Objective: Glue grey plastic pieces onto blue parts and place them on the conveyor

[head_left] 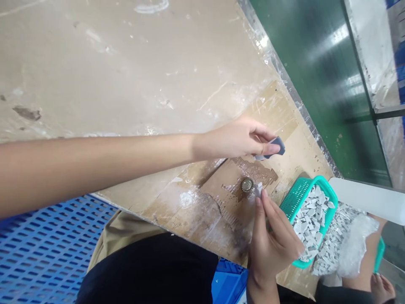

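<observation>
My left hand (pixel 242 139) reaches across the worktable, its thumb and fingers closed on a small dark grey-blue flat piece (pixel 277 147). A paler edge shows beneath that piece. Low in the view, my right hand (pixel 274 238) pinches a small light grey piece (pixel 258 189) between thumb and fingertips. Right beside this piece, a round metal cap-like thing with a ridged rim (pixel 247 184) sits on a worn sheet of brown cardboard (pixel 218 185). The cardboard looks wet or stained, with torn layers.
A green plastic basket (pixel 329 185) full of small white-grey pieces (pixel 311 219) stands at the right. Behind it lies a clear plastic bag (pixel 357 240) of similar pieces. Another person's hand (pixel 382 287) shows at bottom right. A blue slotted crate (pixel 47 253) is at lower left.
</observation>
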A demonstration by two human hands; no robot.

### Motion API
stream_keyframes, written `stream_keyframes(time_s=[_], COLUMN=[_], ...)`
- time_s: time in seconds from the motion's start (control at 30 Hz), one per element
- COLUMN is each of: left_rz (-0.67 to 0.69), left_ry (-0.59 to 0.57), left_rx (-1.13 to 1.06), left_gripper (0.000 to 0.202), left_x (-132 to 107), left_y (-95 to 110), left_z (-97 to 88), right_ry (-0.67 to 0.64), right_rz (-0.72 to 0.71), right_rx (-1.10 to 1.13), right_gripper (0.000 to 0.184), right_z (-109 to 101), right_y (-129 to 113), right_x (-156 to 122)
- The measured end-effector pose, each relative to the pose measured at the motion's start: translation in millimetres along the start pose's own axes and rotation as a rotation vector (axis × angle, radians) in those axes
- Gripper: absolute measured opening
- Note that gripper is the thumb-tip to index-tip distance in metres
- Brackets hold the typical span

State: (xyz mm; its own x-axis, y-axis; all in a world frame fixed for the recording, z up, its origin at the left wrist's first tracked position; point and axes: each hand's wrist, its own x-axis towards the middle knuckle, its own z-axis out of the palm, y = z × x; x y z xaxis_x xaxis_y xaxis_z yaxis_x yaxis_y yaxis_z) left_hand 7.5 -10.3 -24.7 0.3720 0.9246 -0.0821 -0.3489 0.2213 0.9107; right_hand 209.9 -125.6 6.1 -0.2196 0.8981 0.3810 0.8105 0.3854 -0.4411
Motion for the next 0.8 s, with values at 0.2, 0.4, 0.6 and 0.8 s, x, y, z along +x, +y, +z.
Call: stream_keyframes(time_s=[0.2, 0.4, 0.6, 0.8], left_rz=[-0.085, -0.066, -0.042, 0.115], left_ry=[-0.066, -0.182, -0.187, -0.164], left_rx=[-0.007, 0.110, 0.193, 0.262], left_gripper=[0.018, 0.034, 0.040, 0.037], left_x=[-8.4, -19.6, -22.5, -26.3], left_y=[-2.9, -0.8, 0.7, -2.0], left_z=[23.1, 36.9, 38.0, 39.1], right_ry=[0.163, 0.236, 0.210, 0.174], right_rz=[0.058, -0.029, -0.045, -0.074], right_rx=[0.192, 0.242, 0.248, 0.276], right_gripper=[0.032, 0.041, 0.039, 0.041], right_z=[-15.5, -10.0, -9.7, -6.6], right_y=[10.3, 11.1, 8.5, 8.9], right_x=[6.3, 10.7, 13.0, 15.5])
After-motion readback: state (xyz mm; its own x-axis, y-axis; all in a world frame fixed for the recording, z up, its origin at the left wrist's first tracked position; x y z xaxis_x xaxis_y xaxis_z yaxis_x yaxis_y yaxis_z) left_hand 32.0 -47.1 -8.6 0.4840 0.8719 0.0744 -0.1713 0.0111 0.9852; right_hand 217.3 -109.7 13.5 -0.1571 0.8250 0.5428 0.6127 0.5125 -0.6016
